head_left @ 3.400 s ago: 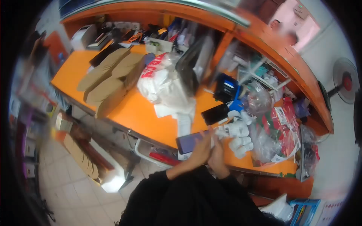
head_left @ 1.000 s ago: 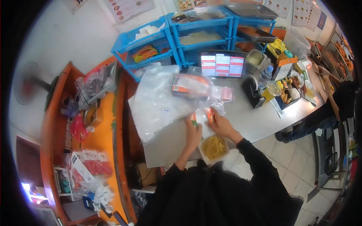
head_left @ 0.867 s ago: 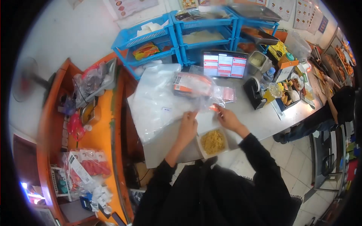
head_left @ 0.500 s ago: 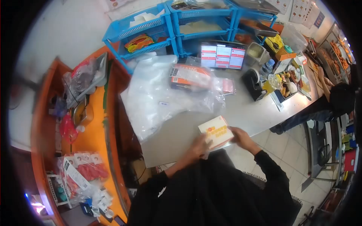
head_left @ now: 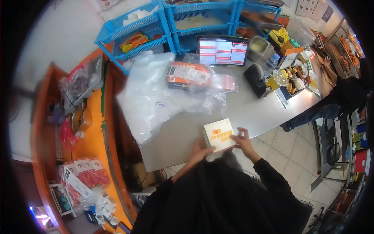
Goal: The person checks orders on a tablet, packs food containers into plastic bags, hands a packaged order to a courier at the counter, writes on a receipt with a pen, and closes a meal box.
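A stainless-steel counter [head_left: 167,146] was found backed by blue plastic racks [head_left: 170,43], with a tablet [head_left: 223,50] propped upright before them, its screen lit with order panels. The left part of the surface was taken up by clear plastic bags [head_left: 142,93], spread flat. An orange box [head_left: 187,75] in clear wrap was noted at their right, and a pink packet [head_left: 229,83] just beside it. A black tape dispenser [head_left: 256,80] and a water bottle [head_left: 270,64] were recorded farther right.

A cream carton [head_left: 217,134], printed "joy in every bite", was observed at the counter's near edge, its lid closed; whether it was supported there could not be told. It was clamped at its left side by the left hand [head_left: 199,151], thumb along the front corner, and at its right by the right hand [head_left: 245,143], thumb on the lid, index finger raised. Behind the carton, bare steel was observed before the bags.
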Action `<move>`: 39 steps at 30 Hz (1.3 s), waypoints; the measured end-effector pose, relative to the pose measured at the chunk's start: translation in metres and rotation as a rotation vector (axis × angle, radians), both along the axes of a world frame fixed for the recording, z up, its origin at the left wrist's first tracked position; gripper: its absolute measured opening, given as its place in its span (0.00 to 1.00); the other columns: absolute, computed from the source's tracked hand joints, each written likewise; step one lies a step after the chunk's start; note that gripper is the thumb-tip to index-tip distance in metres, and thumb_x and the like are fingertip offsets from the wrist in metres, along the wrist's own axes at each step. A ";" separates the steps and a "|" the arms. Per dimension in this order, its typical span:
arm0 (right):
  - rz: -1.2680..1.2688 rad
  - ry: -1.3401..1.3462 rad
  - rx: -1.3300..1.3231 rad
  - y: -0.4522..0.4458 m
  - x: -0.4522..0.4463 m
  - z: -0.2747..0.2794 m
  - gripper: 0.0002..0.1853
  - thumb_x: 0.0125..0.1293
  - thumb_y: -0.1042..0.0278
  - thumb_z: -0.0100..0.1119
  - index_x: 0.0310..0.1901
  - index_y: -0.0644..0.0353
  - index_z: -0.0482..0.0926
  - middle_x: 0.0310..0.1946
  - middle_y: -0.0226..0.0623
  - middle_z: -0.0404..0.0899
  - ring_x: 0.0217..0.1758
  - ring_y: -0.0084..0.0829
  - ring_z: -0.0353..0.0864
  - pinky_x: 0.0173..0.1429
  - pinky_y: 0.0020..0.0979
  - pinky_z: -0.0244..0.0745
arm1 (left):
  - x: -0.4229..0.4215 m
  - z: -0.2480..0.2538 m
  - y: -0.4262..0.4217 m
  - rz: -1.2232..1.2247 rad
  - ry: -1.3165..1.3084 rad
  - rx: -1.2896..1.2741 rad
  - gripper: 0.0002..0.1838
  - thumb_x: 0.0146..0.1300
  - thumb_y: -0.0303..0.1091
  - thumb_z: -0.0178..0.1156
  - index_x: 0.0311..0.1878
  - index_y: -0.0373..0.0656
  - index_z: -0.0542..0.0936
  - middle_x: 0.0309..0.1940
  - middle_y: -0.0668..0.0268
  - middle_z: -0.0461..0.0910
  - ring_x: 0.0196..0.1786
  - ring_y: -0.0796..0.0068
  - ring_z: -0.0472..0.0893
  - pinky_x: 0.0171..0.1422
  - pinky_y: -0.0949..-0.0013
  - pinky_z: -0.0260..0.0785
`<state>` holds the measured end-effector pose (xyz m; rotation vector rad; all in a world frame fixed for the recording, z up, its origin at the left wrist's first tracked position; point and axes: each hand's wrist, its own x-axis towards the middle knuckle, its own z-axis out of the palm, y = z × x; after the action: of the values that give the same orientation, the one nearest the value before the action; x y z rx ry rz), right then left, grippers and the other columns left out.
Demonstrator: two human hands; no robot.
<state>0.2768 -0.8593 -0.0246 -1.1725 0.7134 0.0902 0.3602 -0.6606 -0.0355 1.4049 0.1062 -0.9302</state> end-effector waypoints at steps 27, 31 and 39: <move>0.005 -0.381 -0.985 -0.110 0.021 -0.019 0.15 0.56 0.61 0.56 0.43 0.60 0.73 0.37 0.43 0.73 0.41 0.38 0.71 0.45 0.33 0.65 | -0.005 0.020 -0.078 0.287 -0.192 0.005 0.33 0.52 0.29 0.61 0.57 0.31 0.55 0.46 0.54 0.69 0.46 0.67 0.73 0.49 0.68 0.67; -0.501 -0.149 -1.198 -0.222 0.083 -0.021 0.18 0.60 0.52 0.51 0.39 0.60 0.76 0.32 0.38 0.72 0.32 0.38 0.70 0.38 0.32 0.65 | -0.005 0.022 -0.088 0.219 0.015 -0.138 0.26 0.54 0.31 0.58 0.54 0.31 0.62 0.45 0.56 0.71 0.46 0.68 0.73 0.50 0.68 0.66; -0.240 -0.224 -0.973 -0.242 0.088 0.004 0.24 0.62 0.51 0.47 0.19 0.64 0.75 0.17 0.43 0.73 0.26 0.35 0.73 0.33 0.32 0.64 | -0.020 0.020 -0.130 0.287 0.079 -0.156 0.21 0.59 0.34 0.53 0.52 0.32 0.66 0.47 0.59 0.71 0.51 0.67 0.71 0.54 0.67 0.63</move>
<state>0.3647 -1.1011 -0.0206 -1.9628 0.7026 -0.6485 0.3403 -0.7903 -0.0154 1.1723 0.2816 -0.7380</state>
